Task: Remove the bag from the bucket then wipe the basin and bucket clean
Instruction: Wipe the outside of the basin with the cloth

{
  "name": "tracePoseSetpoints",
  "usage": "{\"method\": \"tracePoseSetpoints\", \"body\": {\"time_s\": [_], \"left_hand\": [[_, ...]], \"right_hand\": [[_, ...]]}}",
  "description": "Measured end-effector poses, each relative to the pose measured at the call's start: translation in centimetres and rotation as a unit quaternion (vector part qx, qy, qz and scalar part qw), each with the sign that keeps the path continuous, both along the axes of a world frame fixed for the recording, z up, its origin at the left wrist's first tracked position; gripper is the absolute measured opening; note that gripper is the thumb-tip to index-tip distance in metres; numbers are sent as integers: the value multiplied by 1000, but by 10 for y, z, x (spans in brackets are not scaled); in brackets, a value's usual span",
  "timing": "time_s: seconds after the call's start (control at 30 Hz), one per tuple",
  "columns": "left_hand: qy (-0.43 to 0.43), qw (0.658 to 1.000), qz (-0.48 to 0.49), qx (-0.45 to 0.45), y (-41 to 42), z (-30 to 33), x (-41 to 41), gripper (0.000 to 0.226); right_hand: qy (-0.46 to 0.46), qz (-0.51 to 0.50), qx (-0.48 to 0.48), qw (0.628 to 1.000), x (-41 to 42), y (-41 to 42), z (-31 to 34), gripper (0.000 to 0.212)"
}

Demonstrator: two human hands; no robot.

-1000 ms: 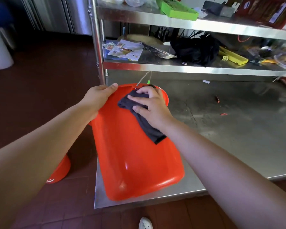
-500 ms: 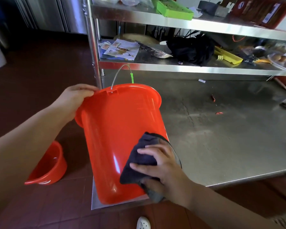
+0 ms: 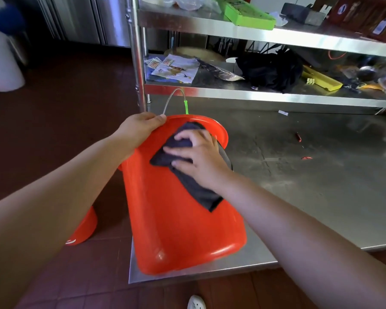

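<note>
An orange bucket (image 3: 181, 226) leans tilted on the near left corner of the steel table (image 3: 310, 186), its base toward me and its mouth facing away. My left hand (image 3: 138, 128) grips the bucket's rim at the upper left. My right hand (image 3: 198, 157) presses a dark cloth (image 3: 196, 192) flat against the bucket's outer wall near the rim, fingers spread. The bucket's wire handle with a green grip (image 3: 186, 107) sticks up behind the rim. An orange basin (image 3: 83, 228) sits on the floor at the left, mostly hidden by my left arm.
A steel shelf unit (image 3: 254, 92) rises behind the table, holding papers (image 3: 174, 68), a black bag (image 3: 270, 72), yellow items and a green box (image 3: 247, 15). Its post (image 3: 138, 63) stands just behind the bucket. Small red scraps (image 3: 298, 137) lie on the table. A white bin (image 3: 2, 63) stands far left.
My right hand has slid the cloth from the bucket's lower wall up to near the rim. The bucket has tipped further over, with my left hand still on the rim.
</note>
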State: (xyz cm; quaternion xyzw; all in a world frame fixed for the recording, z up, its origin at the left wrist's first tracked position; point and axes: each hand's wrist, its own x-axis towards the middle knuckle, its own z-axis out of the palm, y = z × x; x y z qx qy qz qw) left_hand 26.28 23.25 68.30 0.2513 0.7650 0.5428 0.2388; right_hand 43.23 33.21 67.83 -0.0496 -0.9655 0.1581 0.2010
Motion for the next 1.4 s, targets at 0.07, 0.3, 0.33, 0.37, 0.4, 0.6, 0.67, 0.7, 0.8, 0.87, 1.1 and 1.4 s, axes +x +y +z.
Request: {"method": "tracePoseSetpoints", "body": {"time_s": [0.07, 0.3, 0.33, 0.37, 0.4, 0.6, 0.67, 0.7, 0.8, 0.87, 1.1, 1.4], "left_hand": [[-11, 1000, 0, 11, -2, 1, -2, 22], [-53, 998, 6, 30, -21, -1, -2, 24], [-54, 998, 9, 25, -24, -1, -2, 26], [-50, 998, 15, 20, -26, -1, -2, 26], [-39, 999, 27, 14, -27, -3, -1, 27], [291, 948, 123, -27, -20, 1, -1, 63], [426, 902, 35, -65, -16, 9, -6, 59], [435, 897, -3, -84, -12, 10, -8, 55], [285, 955, -21, -80, -8, 5, -9, 41], [220, 974, -14, -56, -11, 2, -12, 34], [210, 977, -16, -30, -23, 6, -15, 31], [176, 983, -48, 3, -48, 10, -17, 32]], "right_hand": [[6, -32, -14, 999, -21, 7, 6, 29], [-6, 23, 3, 1000, 14, -20, -7, 32], [-8, 33, -1, 999, 26, -25, -10, 32], [-10, 41, -6, 999, 38, -28, -13, 32], [-12, 47, -12, 999, 51, -32, -17, 32], [-17, 66, -52, 996, 100, -40, -29, 32], [-26, 69, -63, 995, 104, -42, -29, 33], [-31, 70, -65, 995, 104, -42, -28, 33], [-43, 74, -65, 994, 100, -40, -27, 33], [-39, 80, -56, 994, 93, -40, -26, 33], [-3, 76, -11, 997, 16, -24, -14, 31], [10, 18, -5, 1000, -54, -23, -3, 28]]}}
